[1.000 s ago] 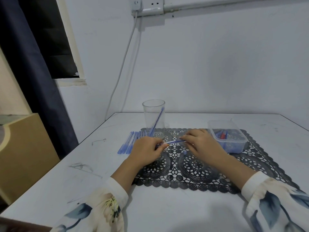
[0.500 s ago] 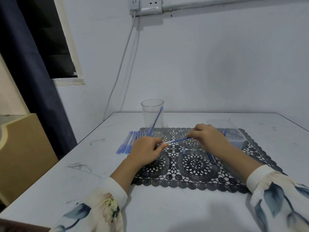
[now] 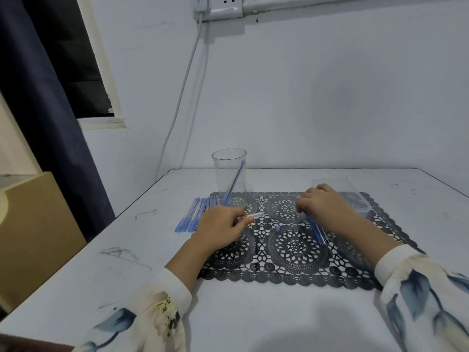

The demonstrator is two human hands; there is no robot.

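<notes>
My left hand grips a clear pen barrel whose tip points right over the dark lace placemat. My right hand lies curled over the top ends of several thin blue refills lying on the mat; whether it pinches one is hidden by the fingers. A tiny blue cap lies on the mat between my hands. A clear plastic cup with one blue pen leaning inside stands behind the mat. A row of blue pens lies left of the mat.
A clear plastic box with blue parts sits at the mat's far right, partly behind my right hand. The white table meets a wall at the back, with a socket and cable above. A wooden cabinet stands to the left.
My right hand drew the blue refill out of the barrel and moved right and down onto the refills on the mat. The left hand keeps the clear barrel.
</notes>
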